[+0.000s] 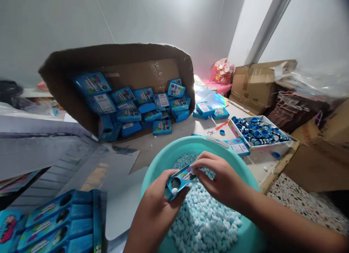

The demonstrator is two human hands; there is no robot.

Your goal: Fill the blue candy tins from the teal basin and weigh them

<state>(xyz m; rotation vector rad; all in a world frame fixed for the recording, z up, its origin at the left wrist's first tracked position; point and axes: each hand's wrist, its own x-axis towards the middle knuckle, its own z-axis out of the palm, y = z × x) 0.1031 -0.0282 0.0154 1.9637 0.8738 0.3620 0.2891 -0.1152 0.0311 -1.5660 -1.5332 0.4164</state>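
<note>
My left hand [160,205] is wrapped around a small blue candy box [185,176], tilted above a turquoise tub [152,169]. The box has a round hole near its lower left end, and a white candy [174,191] sits at its edge there. At the box's upper right end, the fingertips of my right hand [218,176] are pinched together and touch it. Something pale shows by those fingertips, too small to name. Below both hands, pale blue and white candies [207,216] fill the tub's bottom.
Behind the tub, a cardboard box [120,53] on its side holds several blue candy boxes [128,115]. To the right is a white tray [265,145] of blue caps. Blue boxes with round holes [60,216] stand at lower left. Flat blue packaging [238,147] lies by the tub.
</note>
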